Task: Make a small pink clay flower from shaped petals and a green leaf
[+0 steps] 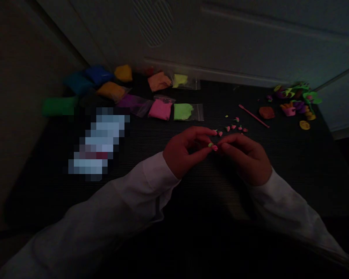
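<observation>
My left hand (184,152) and my right hand (246,157) meet fingertip to fingertip over a dark table (293,162). Together they pinch a tiny clay piece (213,146), pink with a green tip. Both hands have curled fingers and wear white sleeves. Just beyond my fingers lie several similar small pink clay pieces (232,128) in a loose row on the table.
Bags of coloured clay lie at the back: pink (159,109), green (183,111), orange (158,81), yellow (123,73), blue (97,74). A pink stick tool (253,116) and a brown lump (266,112) lie right of centre. Finished clay figures (296,99) stand far right. A blurred patch (100,143) lies left.
</observation>
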Available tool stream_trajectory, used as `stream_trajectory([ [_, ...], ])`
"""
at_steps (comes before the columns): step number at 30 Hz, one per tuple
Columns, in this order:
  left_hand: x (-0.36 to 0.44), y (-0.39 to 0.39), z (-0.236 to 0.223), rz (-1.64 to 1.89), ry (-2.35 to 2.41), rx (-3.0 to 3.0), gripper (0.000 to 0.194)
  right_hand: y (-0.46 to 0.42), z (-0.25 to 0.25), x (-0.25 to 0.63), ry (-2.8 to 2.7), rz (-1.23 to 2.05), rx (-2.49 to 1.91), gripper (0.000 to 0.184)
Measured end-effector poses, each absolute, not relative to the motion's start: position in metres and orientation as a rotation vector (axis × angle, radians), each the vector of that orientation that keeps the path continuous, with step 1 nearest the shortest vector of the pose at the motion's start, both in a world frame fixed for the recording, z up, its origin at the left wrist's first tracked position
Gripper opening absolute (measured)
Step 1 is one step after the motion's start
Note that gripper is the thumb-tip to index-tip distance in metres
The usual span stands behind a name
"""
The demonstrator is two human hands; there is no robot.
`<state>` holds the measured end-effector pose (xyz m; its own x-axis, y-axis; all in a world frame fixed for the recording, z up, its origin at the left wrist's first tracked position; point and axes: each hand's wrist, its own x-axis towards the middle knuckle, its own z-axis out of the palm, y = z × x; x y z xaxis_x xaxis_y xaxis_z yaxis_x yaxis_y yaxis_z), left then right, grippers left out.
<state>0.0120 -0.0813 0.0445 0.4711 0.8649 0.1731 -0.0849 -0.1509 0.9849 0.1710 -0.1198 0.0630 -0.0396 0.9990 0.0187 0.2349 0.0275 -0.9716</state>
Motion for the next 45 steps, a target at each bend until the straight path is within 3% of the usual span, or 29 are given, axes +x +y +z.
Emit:
stream_trajectory([
  [5, 0.011, -0.081, 0.043, 0.956, 0.743, 1.539, 0.033, -0.122, 0.062, 0.166, -1.500, 1.052, -1.312, 0.021],
  [26, 0.011, -0.076, 0.042, 0.807, 0.668, 1.220, 0.036, -0.123, 0.062, 0.166, -1.622, 0.933, -1.364, 0.014],
  [37, 0.014, -0.073, 0.037, 0.568, 0.576, 0.602, 0.014, -0.123, 0.062, 0.166, -1.513, 1.014, -1.301, 0.012],
  [45, 0.011, -0.072, 0.041, 0.419, 0.558, 0.535, 0.011, -0.125, 0.063, 0.166, -1.560, 0.942, -1.343, 0.012],
])
